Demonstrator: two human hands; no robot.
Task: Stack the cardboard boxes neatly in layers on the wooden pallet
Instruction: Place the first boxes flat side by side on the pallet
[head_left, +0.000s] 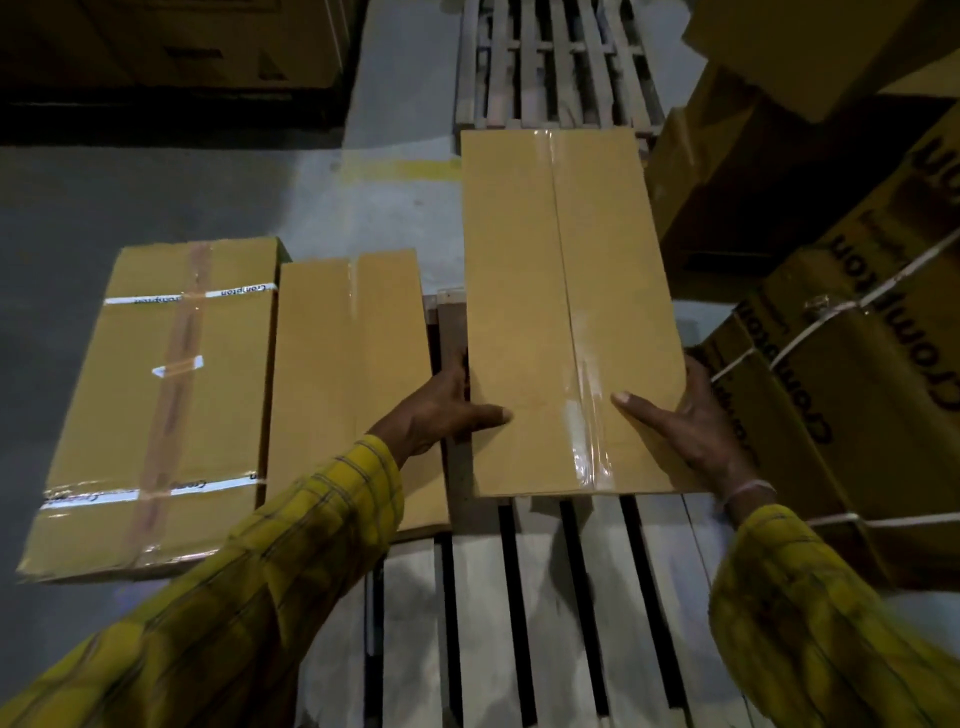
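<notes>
Your left hand (444, 410) grips the left edge of the box (566, 312): thumb laid flat across the top face, fingers wrapped down the side and out of sight. Your right hand (685, 421) grips the right edge the same way, thumb on top near the clear tape seam, fingers curled round the side. The box lies flat with its taped seam running near to far, its near end over the slats of the pallet (545, 613). Whether it rests on the slats or is held just above them cannot be told.

To the left, a second box (348, 374) lies flat, its right edge just beside your left hand. Your left sleeve (291, 561) covers its near corner. Further left, touching it, a third box (156, 405) carries brown tape lengthwise and two white printed straps across.

At the right, strapped printed cartons (841, 364) stand stacked, close to your right hand. A second pallet (556, 62) lies at the far side on the grey floor (156, 197), beyond the held box. More cartons sit in shadow at far left (171, 41).
</notes>
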